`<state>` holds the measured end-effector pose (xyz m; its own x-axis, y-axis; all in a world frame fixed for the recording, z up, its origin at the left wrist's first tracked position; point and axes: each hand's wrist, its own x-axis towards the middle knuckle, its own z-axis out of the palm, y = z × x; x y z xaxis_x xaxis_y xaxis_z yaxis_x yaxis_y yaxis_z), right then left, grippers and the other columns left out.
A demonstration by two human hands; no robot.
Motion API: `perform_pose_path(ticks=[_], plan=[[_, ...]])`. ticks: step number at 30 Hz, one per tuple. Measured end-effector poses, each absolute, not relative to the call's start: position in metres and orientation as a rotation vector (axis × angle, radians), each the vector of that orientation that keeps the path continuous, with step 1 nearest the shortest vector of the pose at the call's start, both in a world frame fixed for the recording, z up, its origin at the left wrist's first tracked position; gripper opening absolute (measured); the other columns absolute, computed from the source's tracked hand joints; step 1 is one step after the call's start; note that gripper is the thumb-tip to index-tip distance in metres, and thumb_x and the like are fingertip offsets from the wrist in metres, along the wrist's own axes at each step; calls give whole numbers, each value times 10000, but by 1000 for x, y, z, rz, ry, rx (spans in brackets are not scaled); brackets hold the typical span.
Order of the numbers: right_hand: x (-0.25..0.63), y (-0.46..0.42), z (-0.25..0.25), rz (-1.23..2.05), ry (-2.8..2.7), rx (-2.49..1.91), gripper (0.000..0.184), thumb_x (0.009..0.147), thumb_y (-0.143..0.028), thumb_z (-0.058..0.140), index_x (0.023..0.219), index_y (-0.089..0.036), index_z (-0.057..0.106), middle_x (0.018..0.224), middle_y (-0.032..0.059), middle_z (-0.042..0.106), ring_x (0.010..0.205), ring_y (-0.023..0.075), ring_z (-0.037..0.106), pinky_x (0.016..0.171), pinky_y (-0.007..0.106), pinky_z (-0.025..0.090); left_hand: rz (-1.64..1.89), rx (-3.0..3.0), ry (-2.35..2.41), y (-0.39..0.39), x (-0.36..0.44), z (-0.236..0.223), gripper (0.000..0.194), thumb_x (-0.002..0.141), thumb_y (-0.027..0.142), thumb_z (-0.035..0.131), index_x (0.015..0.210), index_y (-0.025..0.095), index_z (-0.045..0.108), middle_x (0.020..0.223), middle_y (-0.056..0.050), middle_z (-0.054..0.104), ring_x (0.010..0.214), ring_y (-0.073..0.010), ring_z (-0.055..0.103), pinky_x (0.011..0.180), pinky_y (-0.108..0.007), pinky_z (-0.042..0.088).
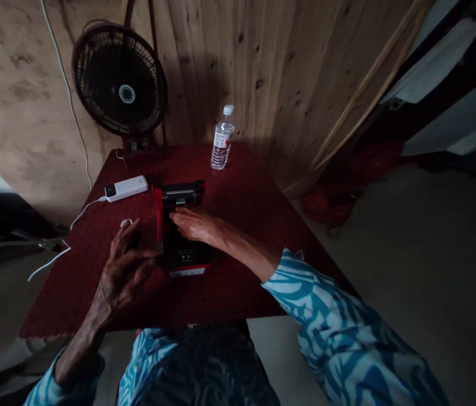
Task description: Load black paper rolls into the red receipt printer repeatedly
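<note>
A black and red compact device, probably a small thermal printer point(183, 254), stands near the middle of the dark red table point(72, 293). Its red side panel point(159, 217) stands up on the left, and a black mechanism with a metal bar point(181, 194) shows at the far end. My right hand point(195, 223) lies on top of the device, fingers spread and pointing left. My left hand point(125, 262) is curled just left of it, fingertips at or near the red panel. A small white disc point(126, 223) lies beyond my left fingers.
A white power bank point(127, 188) lies at the table's far left, its white cable point(81, 214) running off the left edge. A water bottle point(222, 138) stands at the far side. A black fan point(119, 79) sits against the wooden wall. Red cloth point(326, 203) lies on the floor at right.
</note>
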<state>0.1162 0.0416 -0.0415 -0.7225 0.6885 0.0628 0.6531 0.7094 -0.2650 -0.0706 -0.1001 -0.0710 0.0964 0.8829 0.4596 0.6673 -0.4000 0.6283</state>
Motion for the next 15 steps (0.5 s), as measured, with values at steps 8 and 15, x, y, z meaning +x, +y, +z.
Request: perform_pose_path(ticks=[8, 15], plan=[[118, 36, -31, 364, -2980, -1136, 263, 845, -18, 605, 1052, -152, 699, 1173, 139, 741, 1041, 260, 715, 784, 324, 531, 1204, 1795, 1915, -106, -115, -77, 316, 944, 458, 567, 1153, 260, 698, 1424, -66, 626, 1328, -298, 572, 1091, -428, 476], [122, 31, -25, 381, -2841, -1127, 309, 867, -26, 596, 1154, -127, 651, 1190, 161, 726, 1075, 293, 691, 866, 384, 534, 935, 1608, 2077, -74, -149, -99, 394, 859, 472, 499, 1097, 246, 716, 1106, -78, 785, 1059, -314, 715, 872, -392, 565]])
